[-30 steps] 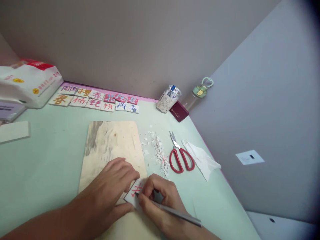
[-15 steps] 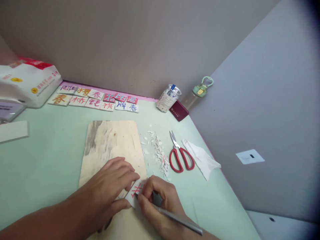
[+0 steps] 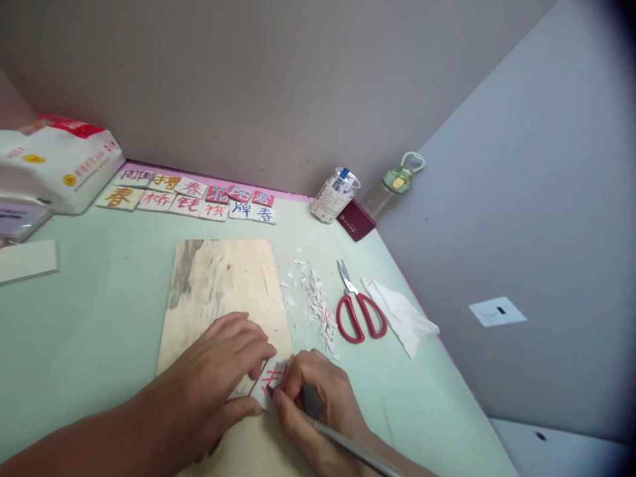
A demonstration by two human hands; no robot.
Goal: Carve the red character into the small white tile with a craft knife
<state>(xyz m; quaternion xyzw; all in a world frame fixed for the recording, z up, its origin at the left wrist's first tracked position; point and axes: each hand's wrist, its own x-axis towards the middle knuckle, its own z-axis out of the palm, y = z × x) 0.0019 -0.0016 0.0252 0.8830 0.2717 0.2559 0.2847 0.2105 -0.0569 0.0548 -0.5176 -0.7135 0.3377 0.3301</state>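
My left hand [image 3: 223,368] lies flat on a small white tile with a red character [image 3: 271,383], pressing it onto a wooden board [image 3: 221,281]. In my right hand [image 3: 318,397] is a thin metal craft knife [image 3: 348,449], gripped like a pen, its tip touching the tile's lower edge. Both hands meet at the board's near right corner. Most of the tile is hidden under my fingers.
White shavings [image 3: 315,301] lie right of the board, then red scissors [image 3: 360,311] and a crumpled tissue [image 3: 400,315]. Several lettered tiles [image 3: 191,195] line the back edge. A can [image 3: 334,195], a red booklet [image 3: 356,220], a bottle [image 3: 395,182], a white bag [image 3: 59,165] and a white block [image 3: 27,260] stand around.
My right hand has shifted slightly toward me and left, so the knife tip sits lower on the tile. My left hand and the tile have hardly moved.
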